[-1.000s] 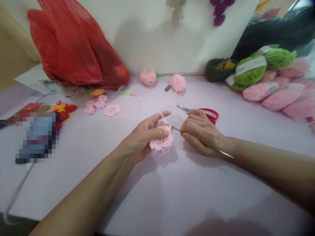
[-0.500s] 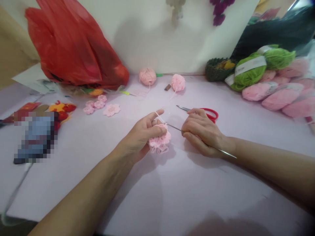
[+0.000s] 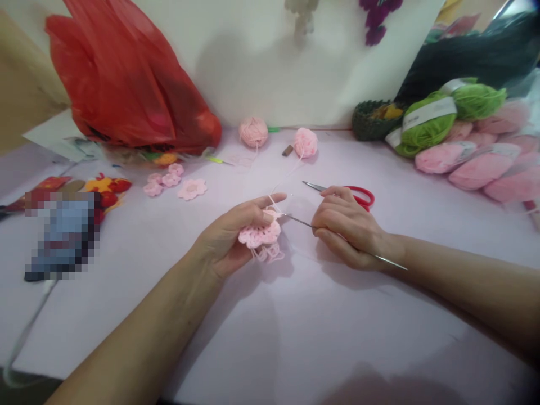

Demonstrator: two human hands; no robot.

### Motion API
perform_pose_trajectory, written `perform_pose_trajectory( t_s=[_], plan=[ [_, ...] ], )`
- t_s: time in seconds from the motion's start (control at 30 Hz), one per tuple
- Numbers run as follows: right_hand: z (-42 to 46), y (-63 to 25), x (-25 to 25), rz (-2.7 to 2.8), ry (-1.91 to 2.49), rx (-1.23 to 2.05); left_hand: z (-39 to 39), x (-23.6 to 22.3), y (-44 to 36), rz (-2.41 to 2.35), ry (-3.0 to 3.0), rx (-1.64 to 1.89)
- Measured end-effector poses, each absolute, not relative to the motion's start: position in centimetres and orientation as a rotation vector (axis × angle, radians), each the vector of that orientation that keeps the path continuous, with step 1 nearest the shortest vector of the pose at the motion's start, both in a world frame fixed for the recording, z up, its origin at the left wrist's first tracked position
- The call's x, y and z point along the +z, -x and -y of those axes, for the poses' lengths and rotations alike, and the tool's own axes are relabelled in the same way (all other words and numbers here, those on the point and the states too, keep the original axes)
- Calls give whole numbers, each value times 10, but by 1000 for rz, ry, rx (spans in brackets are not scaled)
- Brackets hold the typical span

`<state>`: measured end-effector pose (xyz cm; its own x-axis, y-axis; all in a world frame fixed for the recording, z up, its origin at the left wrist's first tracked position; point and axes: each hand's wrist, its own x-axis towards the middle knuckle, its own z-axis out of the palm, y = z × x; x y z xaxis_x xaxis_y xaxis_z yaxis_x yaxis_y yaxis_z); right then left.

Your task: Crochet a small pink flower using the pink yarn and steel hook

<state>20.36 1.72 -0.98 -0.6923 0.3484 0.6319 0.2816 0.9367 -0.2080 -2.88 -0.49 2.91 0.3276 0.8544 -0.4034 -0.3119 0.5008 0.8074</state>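
My left hand (image 3: 236,230) pinches a small pink crochet piece (image 3: 258,235) above the pale table, with a strand of pink yarn looped over its forefinger. That strand runs back to a pink yarn ball (image 3: 305,142). My right hand (image 3: 348,228) is closed round a thin metal crochet hook (image 3: 297,220), whose tip meets the top edge of the pink piece. The hook's rear end sticks out past my right wrist.
Red-handled scissors (image 3: 358,195) lie just behind my right hand. A second pink ball (image 3: 253,131), several pink crochet flowers (image 3: 172,181), a red plastic bag (image 3: 126,84), green skeins (image 3: 439,112) and pink skeins (image 3: 485,163), and a dark woven basket (image 3: 373,119) ring the table (image 3: 295,326).
My left hand has turned and drawn the pink piece slightly left. The forefinger has lowered toward the hook. My right hand and the hook have barely shifted.
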Motion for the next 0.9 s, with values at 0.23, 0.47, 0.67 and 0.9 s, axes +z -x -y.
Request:
perform_pose_trajectory(
  t_s=[0.23,0.47,0.67,0.9],
  plan=[
    [-15,-203,-8,2365,379,245,4,27,31,-864,-678,848],
    [-12,-198,-12,2324,488,264,11,13,15,-834,-1006,720],
    [-13,-199,-11,2279,521,330,12,13,14,-868,-1055,760],
    [-13,-199,-11,2293,522,394,15,15,13,-926,-1088,804]
  ],
)
